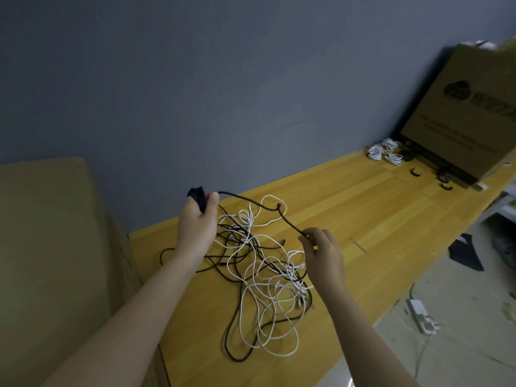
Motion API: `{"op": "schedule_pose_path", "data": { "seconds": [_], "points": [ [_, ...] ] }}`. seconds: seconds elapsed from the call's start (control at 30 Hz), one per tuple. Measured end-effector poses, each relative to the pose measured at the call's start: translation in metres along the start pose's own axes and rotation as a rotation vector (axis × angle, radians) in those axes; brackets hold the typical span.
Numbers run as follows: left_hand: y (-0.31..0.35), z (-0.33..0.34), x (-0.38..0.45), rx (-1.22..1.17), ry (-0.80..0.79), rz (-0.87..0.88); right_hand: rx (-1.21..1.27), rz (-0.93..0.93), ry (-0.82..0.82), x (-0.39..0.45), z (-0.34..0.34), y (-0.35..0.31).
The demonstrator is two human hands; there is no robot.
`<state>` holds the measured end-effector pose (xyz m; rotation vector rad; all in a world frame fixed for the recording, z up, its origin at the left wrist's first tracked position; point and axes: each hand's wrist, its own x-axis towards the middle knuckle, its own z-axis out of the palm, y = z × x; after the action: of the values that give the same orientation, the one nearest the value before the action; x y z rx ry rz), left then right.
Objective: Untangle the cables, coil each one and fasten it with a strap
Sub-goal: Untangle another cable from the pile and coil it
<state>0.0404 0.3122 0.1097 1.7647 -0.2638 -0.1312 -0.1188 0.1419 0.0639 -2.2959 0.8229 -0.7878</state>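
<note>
Left hand point(196, 219) grips a black cable point(252, 203) coil; right hand point(321, 250) pinches its free end. Cardboard box point(458, 107) printing upper right is unreadable.

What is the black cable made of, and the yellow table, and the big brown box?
Black cable: seems cloth-braided, matte, no shine, though blurred. Table: looks like wood or wood-look laminate, smooth, with grain lines and plank seams. Box: cardboard, dull brown with dark print.
</note>
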Motion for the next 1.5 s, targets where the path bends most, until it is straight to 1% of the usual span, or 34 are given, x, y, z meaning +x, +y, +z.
{"op": "schedule_pose_path", "data": {
  "seconds": [0.1, 0.13, 0.2, 0.27, 0.4, 0.5, 0.6, 0.73, 0.83, 0.9, 1.0, 1.07, 1.2, 1.3, 1.33, 1.4, 1.47, 1.5],
  "points": [
    [0.001, 0.002, -0.003, 0.046, -0.042, 0.014, -0.264, 0.131, -0.091, 0.009, 0.002, -0.002],
    [0.001, 0.002, -0.003, 0.059, -0.051, 0.016, -0.302, 0.178, -0.126, 0.014, 0.0, -0.004],
    [0.002, 0.0, -0.001, 0.073, -0.075, 0.026, -0.233, 0.259, -0.154, 0.028, -0.006, -0.011],
    [0.003, -0.003, 0.0, 0.097, -0.109, 0.057, -0.065, 0.306, -0.12, 0.043, -0.015, -0.022],
    [0.005, -0.006, 0.001, 0.105, -0.176, 0.114, 0.182, 0.312, -0.03, 0.067, -0.036, -0.046],
    [0.01, -0.009, 0.002, 0.066, -0.24, 0.129, 0.265, 0.325, -0.001, 0.079, -0.047, -0.06],
    [0.017, -0.01, 0.001, 0.057, -0.262, 0.131, 0.269, 0.339, 0.016, 0.088, -0.054, -0.071],
    [0.033, -0.004, 0.0, 0.053, -0.272, 0.144, 0.266, 0.31, 0.05, 0.1, -0.068, -0.084],
    [0.054, 0.001, 0.003, 0.024, -0.264, 0.162, 0.261, 0.246, 0.106, 0.112, -0.082, -0.097],
    [0.077, 0.006, 0.007, 0.001, -0.273, 0.194, 0.27, 0.185, 0.164, 0.125, -0.096, -0.112],
    [0.123, 0.014, 0.015, -0.006, -0.242, 0.282, 0.326, 0.116, 0.257, 0.152, -0.127, -0.145],
    [0.157, 0.018, 0.02, -0.018, -0.23, 0.34, 0.405, 0.054, 0.318, 0.171, -0.15, -0.172],
    [0.217, 0.02, 0.031, -0.086, -0.264, 0.424, 0.623, -0.123, 0.442, 0.2, -0.196, -0.224],
    [0.248, 0.021, 0.035, -0.112, -0.236, 0.476, 0.715, -0.206, 0.528, 0.209, -0.212, -0.241],
    [0.255, 0.021, 0.035, -0.119, -0.241, 0.48, 0.733, -0.196, 0.531, 0.21, -0.212, -0.242],
    [0.267, 0.019, 0.035, -0.102, -0.263, 0.484, 0.808, -0.101, 0.479, 0.211, -0.207, -0.24],
    [0.28, 0.017, 0.034, -0.057, -0.27, 0.508, 1.005, -0.001, 0.359, 0.212, -0.208, -0.245],
    [0.288, 0.015, 0.034, -0.045, -0.27, 0.523, 1.077, 0.003, 0.302, 0.213, -0.212, -0.251]
  ]
}}
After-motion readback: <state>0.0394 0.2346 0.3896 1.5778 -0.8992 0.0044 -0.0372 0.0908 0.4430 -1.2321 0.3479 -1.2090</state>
